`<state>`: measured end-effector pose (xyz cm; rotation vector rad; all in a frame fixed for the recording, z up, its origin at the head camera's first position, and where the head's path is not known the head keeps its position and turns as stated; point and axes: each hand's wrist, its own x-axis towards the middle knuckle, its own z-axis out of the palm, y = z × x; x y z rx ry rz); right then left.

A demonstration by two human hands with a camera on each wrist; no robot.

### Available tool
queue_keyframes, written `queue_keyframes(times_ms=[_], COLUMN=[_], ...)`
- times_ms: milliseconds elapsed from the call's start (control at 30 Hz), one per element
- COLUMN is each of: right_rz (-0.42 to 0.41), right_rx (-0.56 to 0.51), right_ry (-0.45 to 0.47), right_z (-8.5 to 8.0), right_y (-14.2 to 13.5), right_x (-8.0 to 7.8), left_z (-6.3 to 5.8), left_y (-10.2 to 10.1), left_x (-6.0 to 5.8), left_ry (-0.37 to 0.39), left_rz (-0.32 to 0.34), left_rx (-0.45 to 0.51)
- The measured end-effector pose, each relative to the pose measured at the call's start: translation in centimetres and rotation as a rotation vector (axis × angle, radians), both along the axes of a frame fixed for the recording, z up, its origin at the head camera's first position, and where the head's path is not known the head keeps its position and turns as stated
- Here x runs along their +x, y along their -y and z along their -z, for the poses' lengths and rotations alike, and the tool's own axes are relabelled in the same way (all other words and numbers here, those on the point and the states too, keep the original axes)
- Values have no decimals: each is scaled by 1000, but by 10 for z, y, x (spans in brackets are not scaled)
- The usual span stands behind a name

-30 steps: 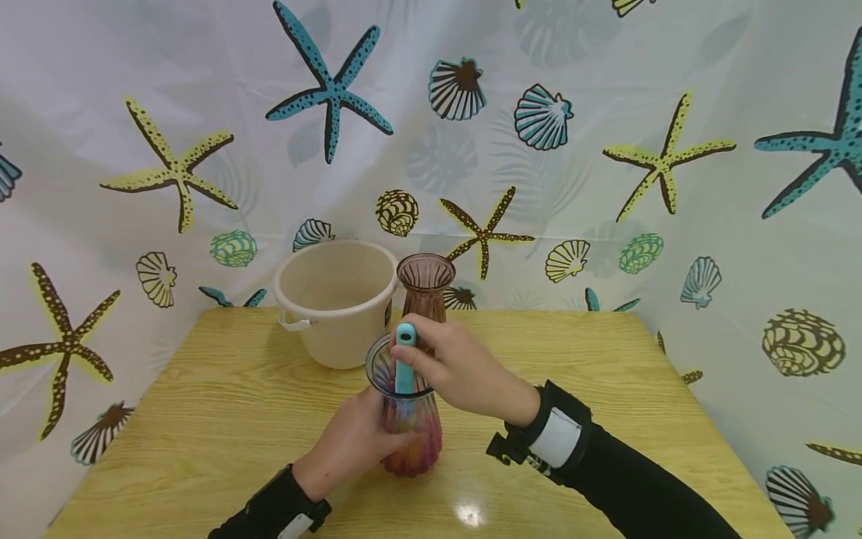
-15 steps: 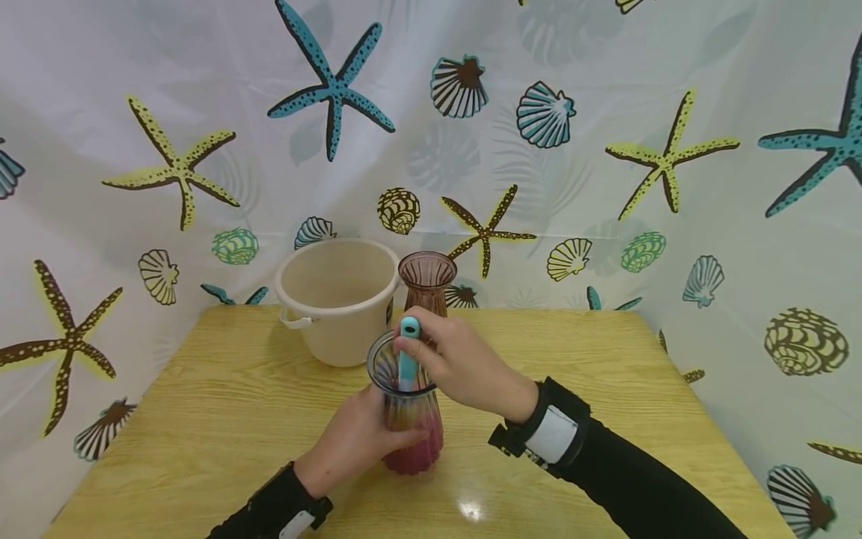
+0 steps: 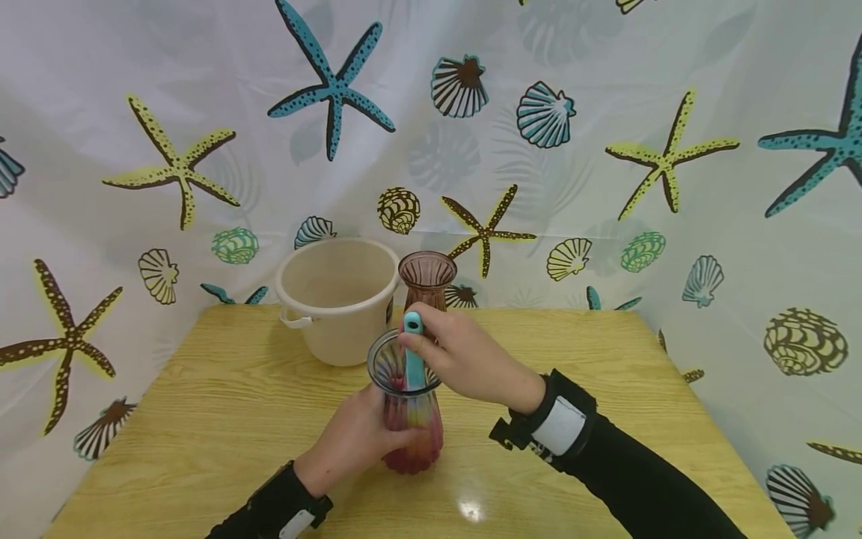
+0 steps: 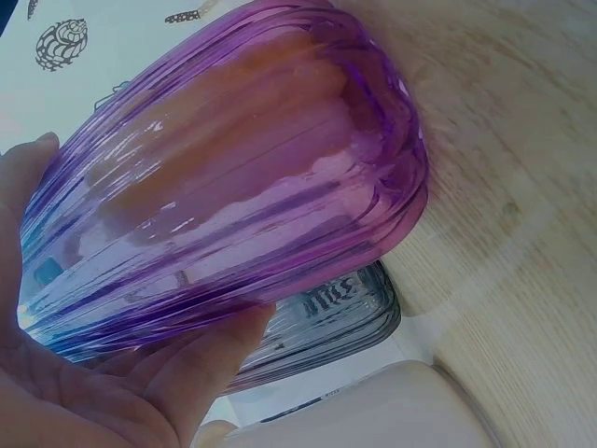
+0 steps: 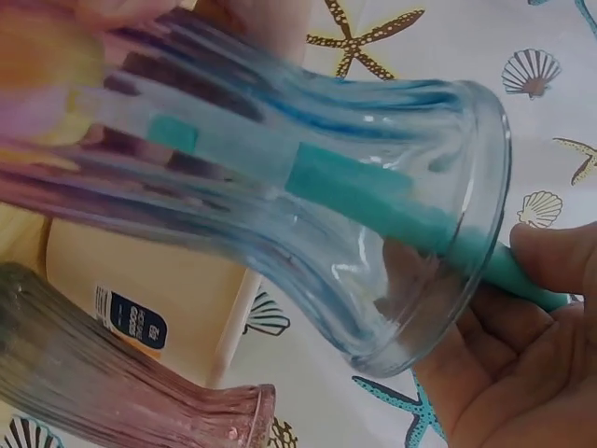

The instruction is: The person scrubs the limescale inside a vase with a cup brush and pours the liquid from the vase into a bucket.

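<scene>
A fluted glass vase (image 3: 412,442), clear blue at the flared mouth and pink-purple below, stands upright near the middle of the table. My left hand (image 3: 357,434) grips its side, fingers and thumb around the glass. My right hand (image 3: 471,359) pinches the teal handle of a bottle brush (image 3: 414,359) that reaches down through the mouth. Through the glass in the right wrist view, the handle (image 5: 364,191) runs along the neck toward a yellowish head. The left wrist view shows that head as an orange blur inside the purple lower body (image 4: 233,177).
Behind the held vase stands a second, brownish-pink glass vase (image 3: 427,277), partly hidden by my right hand. A cream bucket (image 3: 343,329) with a side handle is at the back left. A curtain (image 3: 572,45) printed with starfish and shells surrounds the wooden table (image 3: 222,419).
My right hand and the brush handle have shifted slightly up and to the right at the vase mouth. The left hand and the vase stay almost still.
</scene>
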<state>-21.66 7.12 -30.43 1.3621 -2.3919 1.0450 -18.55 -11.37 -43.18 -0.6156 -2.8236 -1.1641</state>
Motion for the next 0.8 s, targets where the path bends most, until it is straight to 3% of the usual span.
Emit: queue_keyframes(times_ms=[333, 800], right_rz=[-37, -11], right_rx=[-93, -99], right_ry=[99, 8], right_z=[3, 11], right_y=[4, 5], right_x=[6, 4], left_z=[-1, 0], left_y=[1, -1], left_x=[2, 1], left_ry=[-11, -28], left_rz=[-22, -32], left_rx=[-7, -18])
